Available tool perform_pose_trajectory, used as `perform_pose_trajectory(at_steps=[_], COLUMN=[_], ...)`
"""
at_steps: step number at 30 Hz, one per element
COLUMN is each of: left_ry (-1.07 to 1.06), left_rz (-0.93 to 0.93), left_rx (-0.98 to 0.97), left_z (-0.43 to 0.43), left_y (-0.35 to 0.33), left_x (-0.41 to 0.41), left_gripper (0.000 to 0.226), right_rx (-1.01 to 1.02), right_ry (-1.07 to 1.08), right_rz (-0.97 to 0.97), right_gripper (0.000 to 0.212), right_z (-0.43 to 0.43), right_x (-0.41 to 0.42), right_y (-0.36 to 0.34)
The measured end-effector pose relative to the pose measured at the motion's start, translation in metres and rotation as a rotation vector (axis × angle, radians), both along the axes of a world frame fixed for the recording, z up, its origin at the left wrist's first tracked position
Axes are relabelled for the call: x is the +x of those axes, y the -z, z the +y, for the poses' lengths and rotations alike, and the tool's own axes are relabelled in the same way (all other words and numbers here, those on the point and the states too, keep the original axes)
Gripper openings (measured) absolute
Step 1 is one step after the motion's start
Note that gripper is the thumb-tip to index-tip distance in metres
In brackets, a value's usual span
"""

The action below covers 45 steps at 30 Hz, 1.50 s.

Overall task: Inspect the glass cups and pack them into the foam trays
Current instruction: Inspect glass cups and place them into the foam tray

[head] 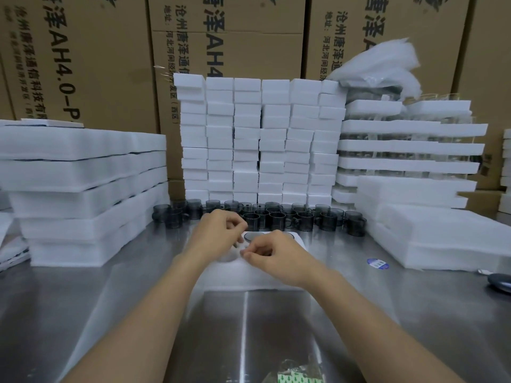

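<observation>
- Both hands meet over a white foam tray (249, 275) lying flat on the steel desk (138, 313) at the centre of the frame.
- The left hand (221, 233) has its fingers curled, fingertips close to those of the other hand; whether it holds anything I cannot tell.
- The right hand (276, 255) is curled too, thumb and forefinger pinched together on something too small to make out.
- A round dark shape (253, 236) sits in the tray just beyond the fingers.
- Dark glass cups (276, 217) stand in rows on the desk behind the tray, across the middle of the frame.
- Stacks of white foam blocks (260, 139) rise behind the cups.
- Piled foam trays (83, 172) stand at left, more foam (431, 233) at right.
- Cardboard boxes (83, 51) fill the top of the frame.
- A blue sticker (377, 263) lies on the desk at right.
</observation>
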State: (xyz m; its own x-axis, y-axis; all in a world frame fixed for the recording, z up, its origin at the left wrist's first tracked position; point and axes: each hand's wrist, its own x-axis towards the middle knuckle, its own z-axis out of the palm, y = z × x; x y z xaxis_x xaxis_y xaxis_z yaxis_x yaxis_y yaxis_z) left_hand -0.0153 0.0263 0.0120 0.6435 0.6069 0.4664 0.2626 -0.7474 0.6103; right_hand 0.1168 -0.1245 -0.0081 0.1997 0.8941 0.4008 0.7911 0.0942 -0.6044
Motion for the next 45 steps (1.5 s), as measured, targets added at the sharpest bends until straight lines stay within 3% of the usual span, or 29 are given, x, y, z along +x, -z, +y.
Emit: perform_pose_trajectory(at_steps=[5,8,10,13,15,17,19,23,29,34,37,40,43,45], left_ry=[-0.306,-0.425,-0.452,-0.427,-0.333,-0.270,-0.215,-0.141,-0.176,-0.397,-0.481,-0.517,-0.502,-0.382], left_rz=[-0.317,-0.145,0.016,0.094,0.168,0.148,0.128,0.258,0.448,0.360,0.075,-0.188,-0.293,-0.348], left_rx=[-0.048,0.049,0.039,0.104,0.191,0.159,0.132,0.175,0.287,0.391,0.234,0.196,0.342,0.337], left_z=[0.038,0.064,0.080,0.086,0.082,0.075,0.069,0.066,0.069,0.065,0.062,0.058,0.047,0.037], left_y=[0.014,0.044,0.061,0.063,0.063,0.060,0.056,0.047,0.043,0.040,0.039,0.030,0.020,0.011], left_x=[-0.006,-0.018,-0.022,-0.017,-0.004,0.009,0.023,0.043,0.053,0.048,0.041,0.034,0.031,0.031], left_gripper=[0.021,0.016,0.026,0.033,0.040,0.047,0.055,0.082,0.060,0.026,0.019,0.017,0.013,0.007], right_rx=[-0.046,-0.031,-0.033,-0.027,0.007,0.032,0.043,-0.003,-0.047,0.025,0.031,0.027,-0.007,0.001], right_ry=[0.068,0.198,0.306,0.398,0.395,0.383,0.357,0.297,0.364,0.442,0.482,0.601,0.725,0.752], right_rz=[-0.072,-0.208,-0.276,-0.278,-0.300,-0.319,-0.272,-0.189,-0.255,-0.303,-0.284,-0.334,-0.383,-0.361], right_gripper=[0.012,0.027,0.039,0.052,0.055,0.056,0.058,0.060,0.061,0.061,0.059,0.053,0.046,0.045], right_z=[-0.002,-0.006,-0.011,-0.018,-0.019,-0.018,-0.016,-0.014,-0.008,-0.009,-0.009,-0.005,-0.001,0.001], right_x=[-0.001,0.008,0.024,0.043,0.045,0.041,0.038,0.036,0.033,0.023,0.018,0.008,-0.002,-0.003], right_y=[-0.004,-0.011,-0.010,-0.003,0.000,0.000,0.000,0.003,0.004,0.008,0.008,0.007,0.003,0.003])
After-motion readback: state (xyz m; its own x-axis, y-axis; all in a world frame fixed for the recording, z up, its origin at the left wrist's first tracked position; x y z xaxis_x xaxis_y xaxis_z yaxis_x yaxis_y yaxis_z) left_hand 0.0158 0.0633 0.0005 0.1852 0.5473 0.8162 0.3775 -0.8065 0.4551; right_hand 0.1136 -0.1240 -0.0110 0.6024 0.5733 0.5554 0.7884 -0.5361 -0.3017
